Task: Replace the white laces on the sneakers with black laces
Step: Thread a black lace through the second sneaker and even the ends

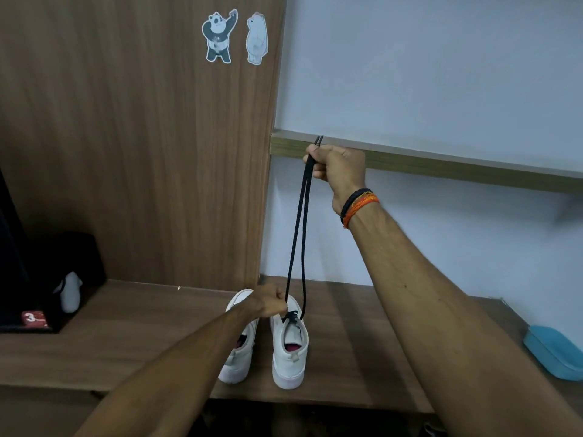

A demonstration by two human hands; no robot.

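Right hand holds black lace above sneaker.

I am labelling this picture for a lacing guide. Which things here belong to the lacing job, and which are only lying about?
Belong to the job:
- black lace, both ends held up by the right hand
- right sneaker, touched by the left hand
- left sneaker

Only lying about:
- blue case
- bear stickers
- red box
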